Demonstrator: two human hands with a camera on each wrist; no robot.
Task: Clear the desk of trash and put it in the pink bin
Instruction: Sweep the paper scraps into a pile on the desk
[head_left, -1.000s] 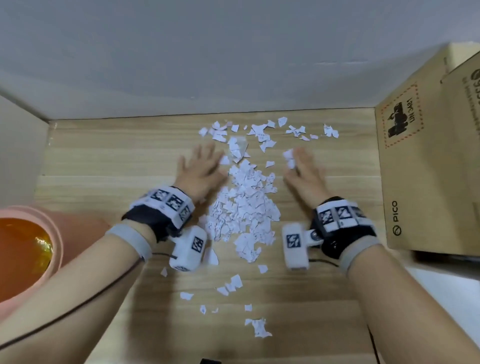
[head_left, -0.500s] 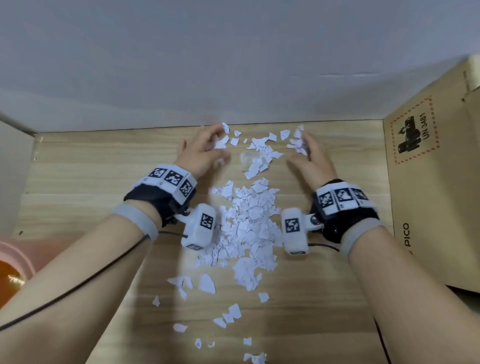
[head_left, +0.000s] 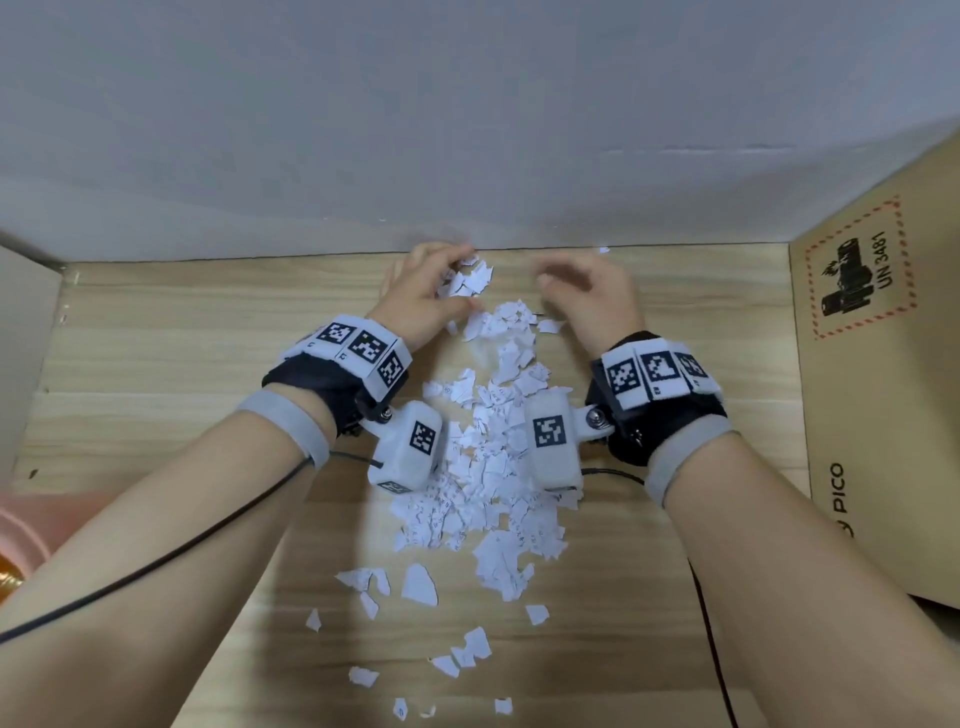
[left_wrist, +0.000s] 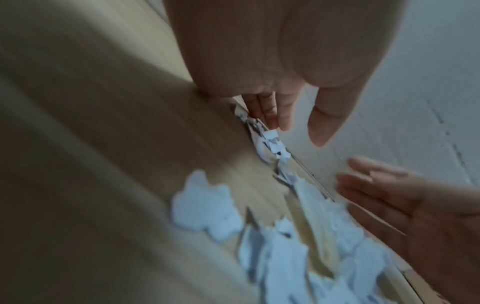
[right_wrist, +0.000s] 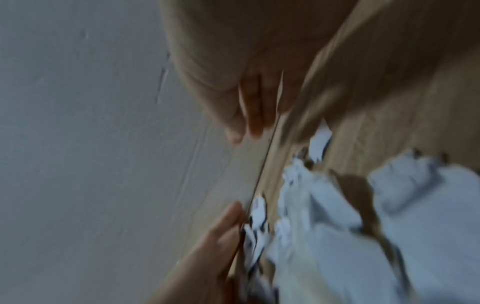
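left hand (head_left: 421, 299): moved from mid-desk up to the wall (head_left: 467, 130), now raking far scraps.
right hand (head_left: 592, 296): likewise moved up near the wall.
paper scraps (head_left: 488, 467): far scatter pulled away from the wall, gathered between the hands.
pink bin (head_left: 15, 525): mostly out of view.

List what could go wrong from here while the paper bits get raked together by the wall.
1. The loose scraps near the desk's front edge sit behind both wrists and may get missed or brushed off by the forearms.
2. The left hand and right hand work right at the wall seam, so scraps could get pushed into it.
3. The pink bin sits off the left, so a loose handful may shed on the way.
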